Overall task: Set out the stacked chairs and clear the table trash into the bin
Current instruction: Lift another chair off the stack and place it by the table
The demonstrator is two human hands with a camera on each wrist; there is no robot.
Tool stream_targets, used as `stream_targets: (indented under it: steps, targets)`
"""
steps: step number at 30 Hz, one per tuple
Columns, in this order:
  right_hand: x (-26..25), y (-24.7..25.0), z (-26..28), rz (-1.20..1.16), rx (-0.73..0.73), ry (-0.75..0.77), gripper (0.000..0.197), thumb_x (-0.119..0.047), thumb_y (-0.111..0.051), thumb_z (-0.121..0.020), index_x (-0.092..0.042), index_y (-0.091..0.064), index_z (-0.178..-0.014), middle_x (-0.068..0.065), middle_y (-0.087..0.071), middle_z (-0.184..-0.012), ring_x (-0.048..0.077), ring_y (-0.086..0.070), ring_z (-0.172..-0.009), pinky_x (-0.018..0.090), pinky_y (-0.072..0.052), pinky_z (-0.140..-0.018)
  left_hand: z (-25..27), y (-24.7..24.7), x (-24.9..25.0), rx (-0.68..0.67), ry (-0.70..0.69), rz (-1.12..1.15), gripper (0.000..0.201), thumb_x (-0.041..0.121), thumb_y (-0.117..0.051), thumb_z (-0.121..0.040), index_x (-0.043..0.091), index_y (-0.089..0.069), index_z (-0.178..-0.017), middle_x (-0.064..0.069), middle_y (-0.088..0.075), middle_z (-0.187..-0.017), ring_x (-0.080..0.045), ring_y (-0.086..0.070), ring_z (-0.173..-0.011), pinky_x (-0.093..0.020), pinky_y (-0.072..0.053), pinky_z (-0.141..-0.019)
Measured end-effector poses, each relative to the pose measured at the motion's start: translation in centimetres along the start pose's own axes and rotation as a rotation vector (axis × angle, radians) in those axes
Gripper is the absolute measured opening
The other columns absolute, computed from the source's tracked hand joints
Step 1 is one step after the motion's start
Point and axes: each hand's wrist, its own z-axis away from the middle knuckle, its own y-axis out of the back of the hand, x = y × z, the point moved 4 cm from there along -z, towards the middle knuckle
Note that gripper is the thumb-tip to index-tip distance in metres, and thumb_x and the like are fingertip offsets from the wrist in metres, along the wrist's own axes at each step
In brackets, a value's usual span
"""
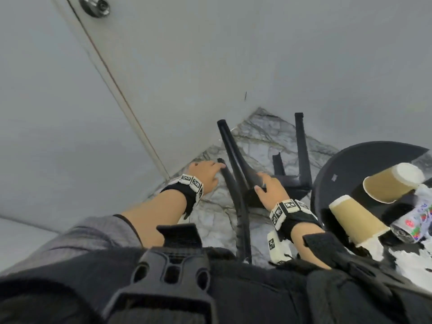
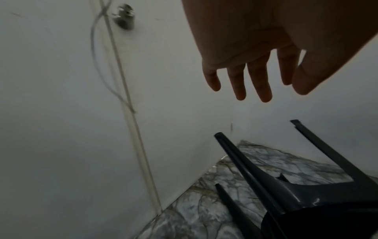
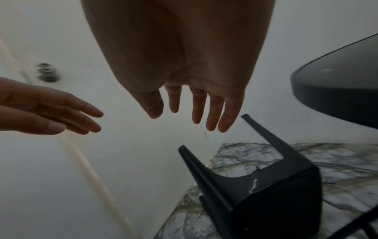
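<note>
A black plastic chair [image 1: 301, 146] lies upturned on the marble floor in the corner, legs pointing up; a second leg set [image 1: 240, 206] seems nested with it. My left hand [image 1: 205, 174] hovers by the left leg tips with fingers straight and holds nothing. In the left wrist view the left hand [image 2: 245, 67] is spread above the chair [image 2: 296, 194], apart from it. My right hand [image 1: 268, 188] reaches over the chair's seat edge. The right wrist view shows the right hand [image 3: 194, 100] open above the chair [image 3: 276, 186]. Two tipped paper cups [image 1: 392, 183] and a crumpled wrapper [image 1: 416, 220] lie on the round black table [image 1: 350, 160].
White walls close in behind the chair, and a door with a metal knob [image 1: 94, 5] stands to the left. The round table [image 3: 337, 84] sits right beside the chair. White paper scraps [image 1: 416, 260] lie at the table's near edge. Marble floor [image 1: 217, 225] shows between my arms.
</note>
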Motion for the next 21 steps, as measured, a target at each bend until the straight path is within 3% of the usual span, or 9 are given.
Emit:
stream_targets:
  steps: [8, 16, 21]
  targets:
    - [0.2, 0.2, -2.2, -0.114, 0.174, -0.326, 0.053, -0.032, -0.050, -0.094, -0.025, -0.031, -0.143, 0.015, -0.041, -0.142, 0.035, -0.044, -0.126, 0.046, -0.040, -0.103, -9.1, 2.3, -1.2, -0.088, -0.414, -0.090, 0.051, 0.022, -0.044, -0.092, 0.027, -0.033, -0.142, -0.001, -0.045, -0.142, -0.022, -0.041, -0.130, -0.045, -0.028, -0.107]
    - [2.5, -3.9, -0.9, -0.203, 0.209, -0.558, 0.053, -0.031, -0.050, -0.094, -0.024, -0.031, -0.144, 0.014, -0.040, -0.142, 0.031, -0.045, -0.126, 0.040, -0.038, -0.105, -14.1, -0.7, 0.2, -0.250, -0.608, -0.157, 0.053, 0.024, -0.047, -0.093, 0.026, -0.031, -0.143, -0.002, -0.040, -0.146, -0.023, -0.034, -0.136, -0.045, -0.022, -0.112]
    - [5.4, -7.4, -1.1, -0.339, 0.193, -0.607, 0.053, -0.030, -0.049, -0.095, -0.024, -0.030, -0.144, 0.014, -0.038, -0.145, 0.029, -0.039, -0.132, 0.039, -0.033, -0.110, -17.3, -5.1, 2.3, -0.371, -0.745, -0.259, 0.056, 0.028, -0.048, -0.091, 0.026, -0.030, -0.144, -0.001, -0.040, -0.145, -0.023, -0.037, -0.134, -0.046, -0.029, -0.109]
